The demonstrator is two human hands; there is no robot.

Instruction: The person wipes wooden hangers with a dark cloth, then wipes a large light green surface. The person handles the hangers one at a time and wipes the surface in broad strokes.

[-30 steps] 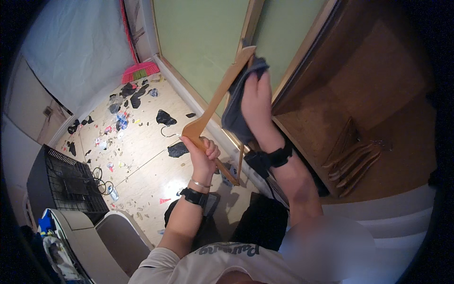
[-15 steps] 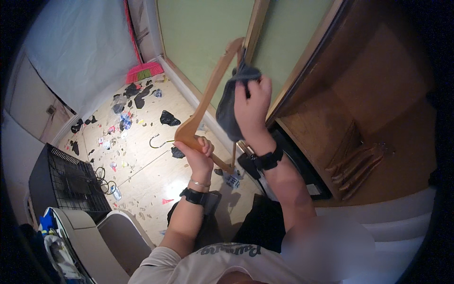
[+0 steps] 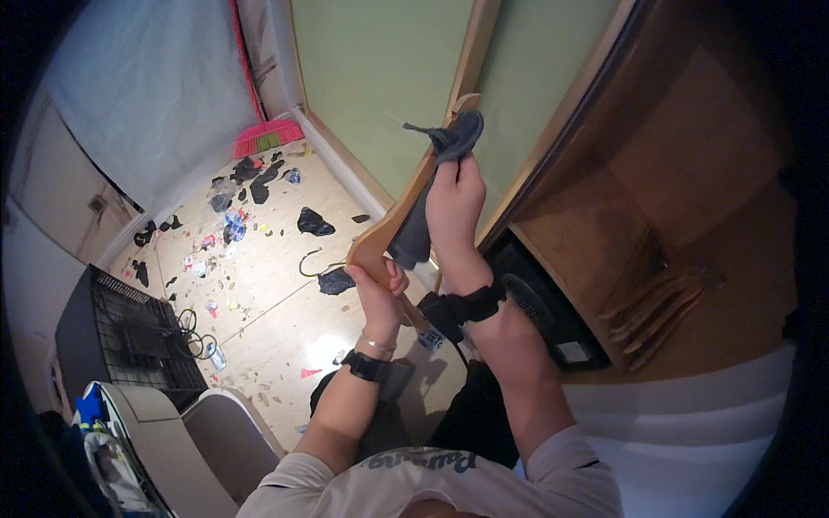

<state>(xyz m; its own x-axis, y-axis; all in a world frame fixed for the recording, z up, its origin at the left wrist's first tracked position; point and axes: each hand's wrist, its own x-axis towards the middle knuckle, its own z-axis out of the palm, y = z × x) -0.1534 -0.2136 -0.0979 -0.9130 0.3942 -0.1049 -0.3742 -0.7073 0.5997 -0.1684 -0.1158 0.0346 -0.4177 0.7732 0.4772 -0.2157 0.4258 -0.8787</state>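
A wooden clothes hanger [image 3: 406, 203] is held tilted in front of me, its metal hook pointing left. My left hand [image 3: 380, 298] is closed round its middle, near the base of the hook. At the far end of the hanger's arm, my right hand [image 3: 455, 203] pinches a dark grey cloth [image 3: 462, 136]. Part of that cloth bunches up above the fingers, against the wood. The rest hangs down between the hanger and my right wrist. Some of the hanger's lower part is hidden behind my hands.
Several wooden hangers [image 3: 652, 315] lie in the brown cabinet at right. Black scraps [image 3: 314, 222] and litter cover the pale floor. A pink broom [image 3: 269, 136] stands at the far wall beside green panels [image 3: 380, 78]. A black wire rack [image 3: 129, 332] and white bin [image 3: 229, 432] are at left.
The hanger has moved slightly right and down. My right hand has shifted its hold, and the cloth's top is now bunched above the fingers, with a strip sticking out left.
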